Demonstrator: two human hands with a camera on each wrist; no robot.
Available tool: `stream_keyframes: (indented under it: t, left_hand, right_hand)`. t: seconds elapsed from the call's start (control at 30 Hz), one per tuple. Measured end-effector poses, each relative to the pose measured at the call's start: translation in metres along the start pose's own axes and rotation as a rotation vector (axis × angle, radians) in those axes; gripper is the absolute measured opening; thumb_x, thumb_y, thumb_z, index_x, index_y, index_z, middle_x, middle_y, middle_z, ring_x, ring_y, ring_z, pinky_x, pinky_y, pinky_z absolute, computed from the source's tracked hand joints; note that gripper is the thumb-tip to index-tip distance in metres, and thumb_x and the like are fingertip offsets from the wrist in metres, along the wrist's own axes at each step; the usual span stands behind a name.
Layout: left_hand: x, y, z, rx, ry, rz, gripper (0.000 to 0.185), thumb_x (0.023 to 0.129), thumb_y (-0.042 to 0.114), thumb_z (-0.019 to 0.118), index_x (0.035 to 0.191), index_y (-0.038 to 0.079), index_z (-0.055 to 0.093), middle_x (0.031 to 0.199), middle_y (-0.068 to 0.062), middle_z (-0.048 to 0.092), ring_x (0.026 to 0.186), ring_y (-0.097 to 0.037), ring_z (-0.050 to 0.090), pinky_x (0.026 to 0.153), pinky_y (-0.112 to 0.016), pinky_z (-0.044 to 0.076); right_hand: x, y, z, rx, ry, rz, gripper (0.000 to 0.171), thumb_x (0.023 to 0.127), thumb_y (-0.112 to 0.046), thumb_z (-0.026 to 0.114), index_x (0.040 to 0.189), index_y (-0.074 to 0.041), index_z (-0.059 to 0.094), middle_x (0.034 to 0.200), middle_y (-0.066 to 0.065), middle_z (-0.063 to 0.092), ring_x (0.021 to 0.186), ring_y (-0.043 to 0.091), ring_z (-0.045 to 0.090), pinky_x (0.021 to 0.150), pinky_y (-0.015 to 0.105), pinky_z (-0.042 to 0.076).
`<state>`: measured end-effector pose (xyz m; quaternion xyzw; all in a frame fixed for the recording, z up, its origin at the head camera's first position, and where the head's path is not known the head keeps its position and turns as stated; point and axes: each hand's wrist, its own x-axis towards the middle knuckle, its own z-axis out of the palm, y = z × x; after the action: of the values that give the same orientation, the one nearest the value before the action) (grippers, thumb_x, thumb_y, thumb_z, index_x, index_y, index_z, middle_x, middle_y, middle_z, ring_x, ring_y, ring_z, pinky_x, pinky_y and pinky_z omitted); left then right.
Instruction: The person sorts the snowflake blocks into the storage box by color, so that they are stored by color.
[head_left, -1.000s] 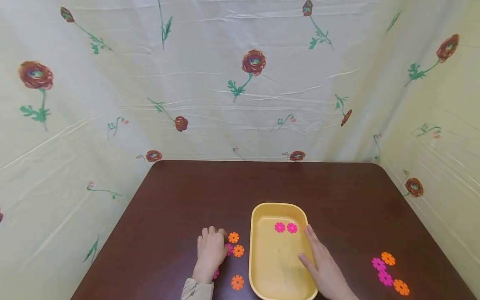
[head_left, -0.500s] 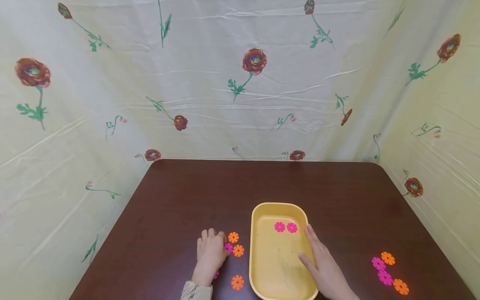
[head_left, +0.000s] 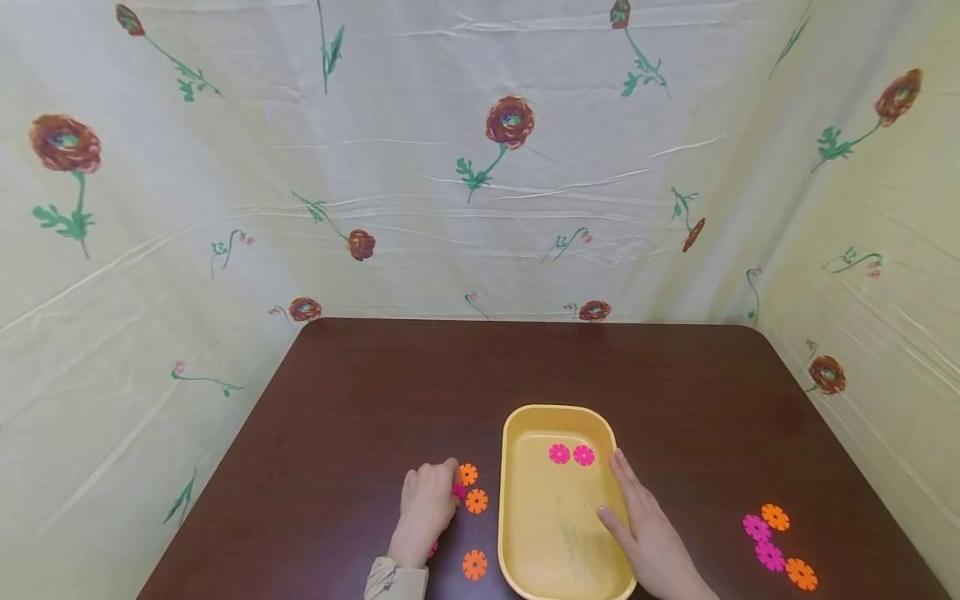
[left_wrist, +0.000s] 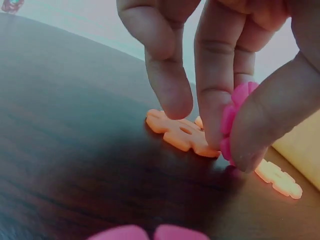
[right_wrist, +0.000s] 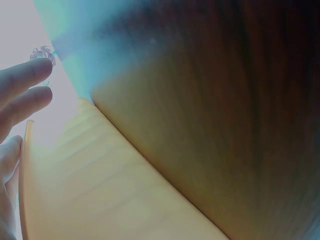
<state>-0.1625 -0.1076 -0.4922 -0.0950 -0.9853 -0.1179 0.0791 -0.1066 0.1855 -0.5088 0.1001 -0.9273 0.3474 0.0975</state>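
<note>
The left hand pinches a pink flower disc just left of the yellow tray at lower centre. The right hand lies flat with straight fingers on the tray's right rim. Two pink discs lie inside; orange discs and the lower-right cluster remain on the desk.
</note>
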Motion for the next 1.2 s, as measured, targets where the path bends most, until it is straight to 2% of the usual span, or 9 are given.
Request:
stream_keyframes:
  t: [0.17, 0.33, 0.53, 0.7, 0.83, 1.0, 1.2]
  left_hand:
    - [0.002, 0.001, -0.007, -0.02, 0.018, 0.013, 0.022, 0.063, 0.011, 0.081, 0.067, 0.014, 0.06, 0.059, 0.002, 0.057, 0.054, -0.018, 0.051, 0.057, -0.034, 0.038]
    - [0.015, 0.007, -0.027, -0.053, 0.071, 0.03, 0.013, 0.071, 0.01, 0.075, 0.07, 0.014, 0.063, 0.059, 0.002, 0.058, 0.051, -0.016, 0.048, 0.055, -0.032, 0.04]
    - [0.04, 0.028, -0.058, -0.053, 0.104, 0.094, 0.011, 0.075, 0.014, 0.074, 0.074, 0.015, 0.063, 0.06, 0.004, 0.058, 0.05, -0.014, 0.045, 0.053, -0.028, 0.04]
    - [0.058, 0.048, -0.068, -0.046, 0.115, 0.145, 0.011, 0.077, 0.015, 0.072, 0.072, 0.018, 0.062, 0.059, 0.006, 0.057, 0.052, -0.017, 0.05, 0.054, -0.03, 0.042]
    - [0.069, 0.065, -0.066, -0.067, 0.069, 0.176, 0.009, 0.078, 0.016, 0.071, 0.074, 0.019, 0.063, 0.063, 0.006, 0.06, 0.056, -0.015, 0.053, 0.055, -0.029, 0.043]
    - [0.08, 0.089, -0.058, -0.086, -0.039, 0.187, 0.005, 0.079, 0.016, 0.07, 0.078, 0.021, 0.067, 0.067, 0.008, 0.062, 0.059, -0.012, 0.053, 0.054, -0.026, 0.042]
    - [0.087, 0.116, -0.049, -0.116, -0.112, 0.197, 0.011, 0.08, 0.01, 0.065, 0.08, 0.021, 0.066, 0.065, 0.008, 0.058, 0.058, -0.012, 0.052, 0.051, -0.025, 0.04]
  right_hand:
    - [-0.001, 0.0, -0.001, -0.008, 0.002, -0.005, 0.065, 0.091, -0.028, 0.056, 0.145, -0.013, 0.024, 0.151, 0.007, 0.021, 0.128, 0.037, 0.033, 0.095, 0.059, 0.029]
    - [0.0, 0.0, -0.002, -0.015, 0.004, -0.007, 0.065, 0.091, -0.028, 0.056, 0.145, -0.012, 0.024, 0.151, 0.005, 0.02, 0.127, 0.037, 0.034, 0.095, 0.059, 0.03]
    - [0.0, 0.001, -0.002, -0.023, 0.018, -0.018, 0.065, 0.09, -0.026, 0.057, 0.144, -0.011, 0.025, 0.15, 0.007, 0.022, 0.128, 0.036, 0.034, 0.096, 0.056, 0.03]
    - [0.0, 0.002, -0.001, -0.02, 0.025, -0.02, 0.064, 0.09, -0.025, 0.057, 0.144, -0.01, 0.026, 0.15, 0.007, 0.023, 0.128, 0.036, 0.035, 0.096, 0.056, 0.03]
    - [-0.001, 0.003, 0.0, -0.022, 0.033, -0.027, 0.065, 0.089, -0.024, 0.058, 0.144, -0.01, 0.027, 0.149, 0.008, 0.025, 0.127, 0.036, 0.035, 0.095, 0.056, 0.03]
    - [-0.001, 0.002, 0.0, -0.013, 0.031, -0.023, 0.064, 0.089, -0.025, 0.058, 0.144, -0.011, 0.027, 0.149, 0.008, 0.024, 0.127, 0.037, 0.035, 0.095, 0.057, 0.03]
    - [-0.001, 0.002, 0.001, -0.012, 0.031, -0.02, 0.063, 0.09, -0.025, 0.058, 0.144, -0.011, 0.028, 0.15, 0.007, 0.024, 0.126, 0.037, 0.036, 0.095, 0.057, 0.031]
